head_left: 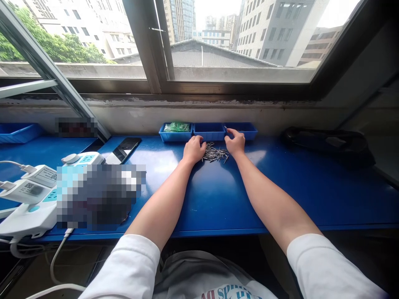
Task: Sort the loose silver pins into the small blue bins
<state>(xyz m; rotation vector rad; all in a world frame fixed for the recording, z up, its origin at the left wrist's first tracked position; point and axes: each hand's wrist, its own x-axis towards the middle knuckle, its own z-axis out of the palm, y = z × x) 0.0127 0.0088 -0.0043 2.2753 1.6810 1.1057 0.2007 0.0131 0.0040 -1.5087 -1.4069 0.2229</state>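
Observation:
A heap of thin, shiny metal pins point(215, 153) lies on the blue tabletop between my hands; their exact kind is too small to make out. My left hand point(193, 150) rests at the heap's left edge, fingers curled and closed, with whatever they hold hidden. Just right of the heap, my right hand point(235, 142) reaches to the near rim of the right blue bin point(249, 133). Its thumb and forefinger are pinched together over that rim, and anything between them is too small to name. The middle blue bin point(208, 136) stands directly behind the heap.
The left blue bin point(176, 136) holds green-printed plastic packets point(177, 127). A phone point(126, 149) lies further left, near a white power strip point(40, 211) with chargers and cables. A black case point(327, 145) sits at right. Another blue tray point(18, 133) stands far left, below the window.

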